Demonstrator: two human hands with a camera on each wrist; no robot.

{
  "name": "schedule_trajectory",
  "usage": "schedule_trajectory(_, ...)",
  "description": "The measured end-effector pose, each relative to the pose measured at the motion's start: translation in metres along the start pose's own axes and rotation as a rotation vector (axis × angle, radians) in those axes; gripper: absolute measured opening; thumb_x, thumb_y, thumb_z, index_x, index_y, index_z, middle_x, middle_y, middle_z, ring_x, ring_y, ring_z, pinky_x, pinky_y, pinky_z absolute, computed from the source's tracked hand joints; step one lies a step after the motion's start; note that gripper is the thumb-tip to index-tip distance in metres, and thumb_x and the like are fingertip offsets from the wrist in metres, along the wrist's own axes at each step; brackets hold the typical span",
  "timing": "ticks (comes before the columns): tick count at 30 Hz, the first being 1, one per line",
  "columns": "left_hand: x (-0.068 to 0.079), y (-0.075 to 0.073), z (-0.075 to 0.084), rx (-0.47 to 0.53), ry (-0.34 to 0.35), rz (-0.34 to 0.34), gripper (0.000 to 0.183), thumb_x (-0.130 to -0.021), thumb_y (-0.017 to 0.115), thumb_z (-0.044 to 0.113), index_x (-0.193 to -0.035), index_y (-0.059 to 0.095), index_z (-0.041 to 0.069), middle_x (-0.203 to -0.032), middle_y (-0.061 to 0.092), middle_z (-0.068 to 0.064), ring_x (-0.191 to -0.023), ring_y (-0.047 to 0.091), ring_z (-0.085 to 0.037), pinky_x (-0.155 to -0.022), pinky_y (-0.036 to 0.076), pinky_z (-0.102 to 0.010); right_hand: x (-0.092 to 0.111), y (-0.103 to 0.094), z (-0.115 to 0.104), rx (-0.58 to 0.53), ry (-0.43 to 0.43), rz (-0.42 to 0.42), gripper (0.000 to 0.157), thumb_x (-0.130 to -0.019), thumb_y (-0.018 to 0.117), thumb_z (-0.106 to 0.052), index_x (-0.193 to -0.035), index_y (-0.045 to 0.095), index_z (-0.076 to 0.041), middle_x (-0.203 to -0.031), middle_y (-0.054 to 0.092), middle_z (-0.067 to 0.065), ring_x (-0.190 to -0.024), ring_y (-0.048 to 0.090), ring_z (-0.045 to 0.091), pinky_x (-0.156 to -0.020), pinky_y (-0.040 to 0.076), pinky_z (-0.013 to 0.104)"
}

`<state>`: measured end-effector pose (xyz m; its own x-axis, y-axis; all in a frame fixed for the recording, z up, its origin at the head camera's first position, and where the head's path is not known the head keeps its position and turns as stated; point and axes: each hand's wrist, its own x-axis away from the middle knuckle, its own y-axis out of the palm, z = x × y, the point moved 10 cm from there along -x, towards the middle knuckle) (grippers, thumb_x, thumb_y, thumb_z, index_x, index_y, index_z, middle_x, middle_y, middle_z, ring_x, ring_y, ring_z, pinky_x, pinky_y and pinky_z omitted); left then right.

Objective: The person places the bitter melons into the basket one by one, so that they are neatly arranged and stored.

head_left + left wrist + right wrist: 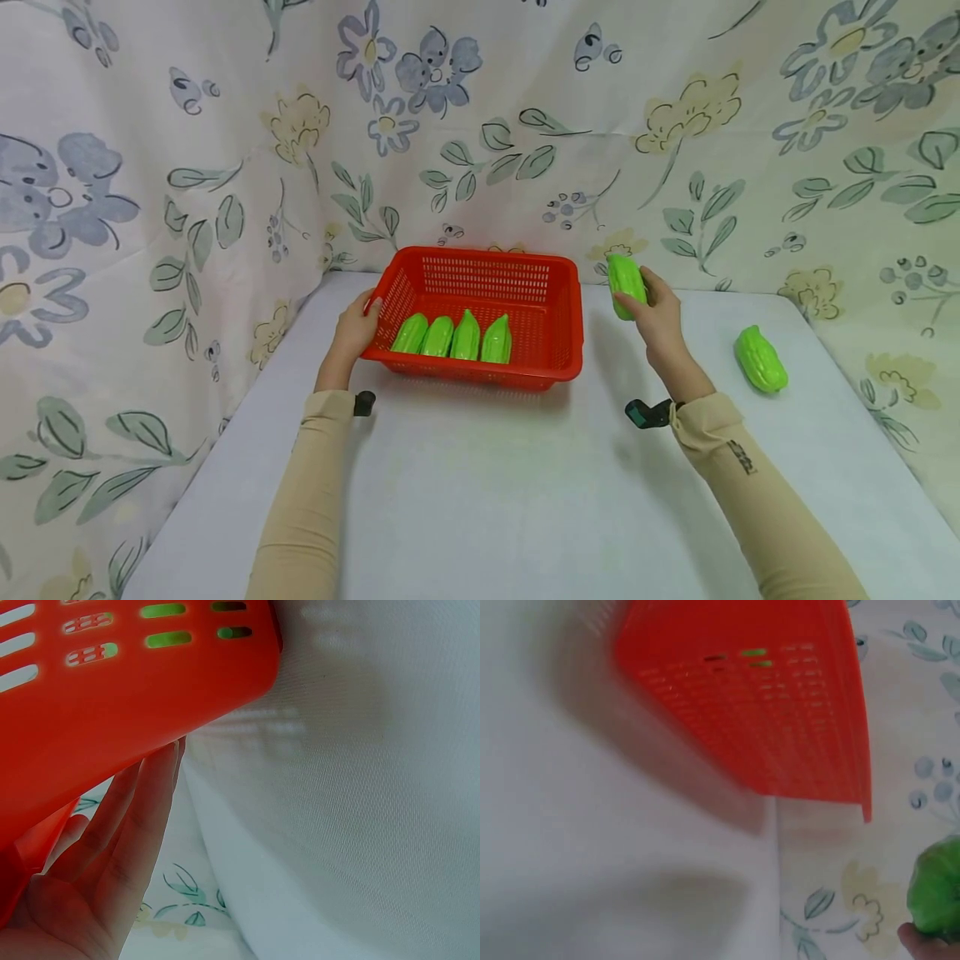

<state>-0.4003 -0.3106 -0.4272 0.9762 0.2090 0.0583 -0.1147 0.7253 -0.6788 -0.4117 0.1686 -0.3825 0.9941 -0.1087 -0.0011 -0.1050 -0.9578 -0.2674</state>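
Note:
My left hand (354, 329) grips the left end of a red plastic basket (577, 317), thumb at the rim. In the left wrist view the fingers (142, 817) reach under the basket's underside, and that end looks raised off the table. Several bright green ridged gourds (466, 335) lie side by side along the basket's near left part. To the right of the basket, my right hand (662, 323) holds another green gourd (627, 285) in the air between thumb and fingers. The right wrist view catches only part of this gourd (937, 889) and a fingertip.
One more green gourd (761, 360) lies on the white table (495, 483), right of the right forearm. A floral curtain (480, 175) hangs behind the table and along its sides. Small dark wrist cameras sit by both cuffs.

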Motion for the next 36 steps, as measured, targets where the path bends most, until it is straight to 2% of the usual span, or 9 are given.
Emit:
schedule_trajectory(8,0.0,0.0,0.001,-0.009,0.011,0.002,0.054,-0.107,0.032,0.035,-0.155,0.025,0.012,-0.151,0.04,-0.022,-0.115,0.051,-0.036,-0.102,0.042,-0.055,0.001,0.024,-0.019,-0.023,-0.052,-0.033,0.072,-0.097,0.059,-0.021,-0.157,0.019,-0.013,-0.161,0.027,0.007,-0.142,0.033,0.027,-0.116,0.033,0.042)
schedule_trajectory(16,-0.002,-0.001,0.001,-0.014,0.012,0.004,0.055,-0.107,0.032,0.037,-0.155,0.025,0.012,-0.151,0.039,-0.023,-0.117,0.05,-0.037,-0.103,0.041,-0.057,0.003,0.049,-0.03,-0.046,-0.06,-0.083,0.071,-0.098,0.058,-0.019,-0.157,0.019,-0.013,-0.161,0.027,0.007,-0.142,0.033,0.026,-0.115,0.034,0.042)
schedule_trajectory(25,-0.002,0.001,-0.002,-0.007,-0.001,-0.003,0.055,-0.106,0.032,0.038,-0.155,0.025,0.014,-0.152,0.039,-0.022,-0.115,0.05,-0.036,-0.102,0.042,-0.056,0.007,0.076,-0.031,-0.049,-0.042,-0.136,0.072,-0.097,0.059,-0.019,-0.157,0.02,-0.012,-0.161,0.027,0.008,-0.144,0.032,0.026,-0.117,0.032,0.041)
schedule_trajectory(36,-0.003,0.0,-0.001,0.005,0.009,0.0,0.055,-0.107,0.032,0.038,-0.155,0.026,0.013,-0.153,0.038,-0.021,-0.12,0.049,-0.037,-0.105,0.039,-0.057,0.011,0.103,-0.025,-0.046,-0.012,-0.193,0.071,-0.095,0.062,-0.017,-0.155,0.024,-0.012,-0.158,0.034,0.011,-0.14,0.038,0.028,-0.113,0.037,0.041)
